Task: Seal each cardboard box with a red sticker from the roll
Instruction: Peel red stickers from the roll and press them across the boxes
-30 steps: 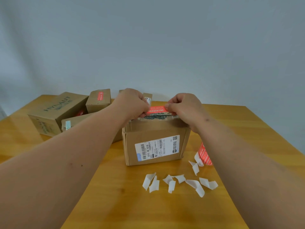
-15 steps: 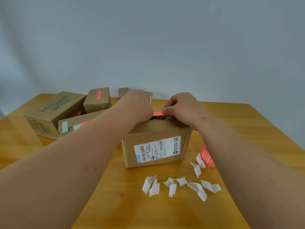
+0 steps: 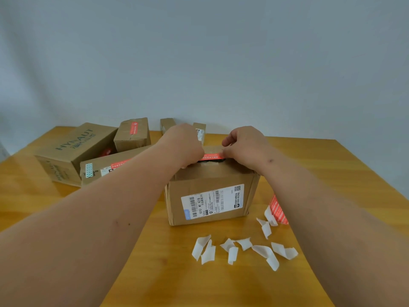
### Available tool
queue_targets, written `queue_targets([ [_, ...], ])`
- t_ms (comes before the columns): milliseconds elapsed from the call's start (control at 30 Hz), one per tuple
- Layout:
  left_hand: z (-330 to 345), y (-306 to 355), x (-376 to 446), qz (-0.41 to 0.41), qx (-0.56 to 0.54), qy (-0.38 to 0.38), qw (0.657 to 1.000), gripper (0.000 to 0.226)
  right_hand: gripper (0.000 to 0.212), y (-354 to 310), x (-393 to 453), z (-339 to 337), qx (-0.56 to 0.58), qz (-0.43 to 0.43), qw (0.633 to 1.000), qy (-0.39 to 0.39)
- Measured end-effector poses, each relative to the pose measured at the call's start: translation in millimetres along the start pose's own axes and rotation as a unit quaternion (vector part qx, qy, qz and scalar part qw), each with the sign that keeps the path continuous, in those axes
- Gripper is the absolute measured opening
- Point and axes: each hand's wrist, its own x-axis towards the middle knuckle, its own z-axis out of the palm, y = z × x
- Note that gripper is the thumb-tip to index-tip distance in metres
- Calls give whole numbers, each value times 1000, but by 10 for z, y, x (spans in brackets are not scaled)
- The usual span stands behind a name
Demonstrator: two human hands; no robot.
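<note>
- Hands are meeting on top of the cardboard box (image 3: 210, 196) at the middle of the table (image 3: 155, 273); the left hand (image 3: 183, 147) is curled into a fist at one end of the red sticker (image 3: 210, 156), and the right hand (image 3: 245, 145) is pinching the other end with bent fingers.
- Fingertips of both hands are tucking out of sight, so how firmly the sticker is touching the flaps is hard to tell.
- Flaps are gaping a little under the sticker, showing a dark slit whose contents cannot be made out.
- Printing on the white shipping label (image 3: 212, 201) at the front of the box is too small to read.
- Part of the sticker roll (image 3: 277, 210) is peeking out just right of the box, the right forearm covering the rest.
- White backing scraps (image 3: 243, 249) are lying scattered in front of the box, near but apart from it.
- Other boxes (image 3: 93, 151) are crowding the far left corner, the left arm cutting one off; two more small ones are poking up behind the hands.
- Bare wood is lying open along the right side and the near left of the table.
</note>
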Motion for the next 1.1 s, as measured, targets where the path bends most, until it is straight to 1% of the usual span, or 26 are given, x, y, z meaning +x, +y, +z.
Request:
queue_targets([
  [133,15,-17,8,-1,-3,-10,1000,20,23,9,22,29,-34,-5,999,2],
  [300,22,-25,5,3,6,-9,1000,20,32,8,26,38,-80,-19,997,13],
  [433,15,-35,26,18,40,9,999,17,34,14,26,31,-86,-18,996,18],
  [567,27,-83,73,12,37,12,999,11,38,11,34,17,-86,-11,996,16],
  [667,26,-167,93,-2,12,9,1000,19,44,40,50,16,-73,2,997,19],
  [767,40,-242,88,-17,-41,0,999,29,50,81,52,23,-40,24,999,18],
  [833,59,-251,80,-20,-74,0,997,31,47,114,54,26,-12,39,999,14],
  [933,61,-239,60,-27,-95,-4,995,30,31,159,28,4,20,46,999,22],
  [967,59,-244,58,-29,-100,-4,995,27,30,174,20,-3,24,47,998,29],
  [1033,78,-252,68,-29,-97,6,995,20,34,181,6,8,39,56,997,40],
  [1100,112,-214,57,-24,-63,22,997,26,24,155,16,66,45,59,996,55],
])
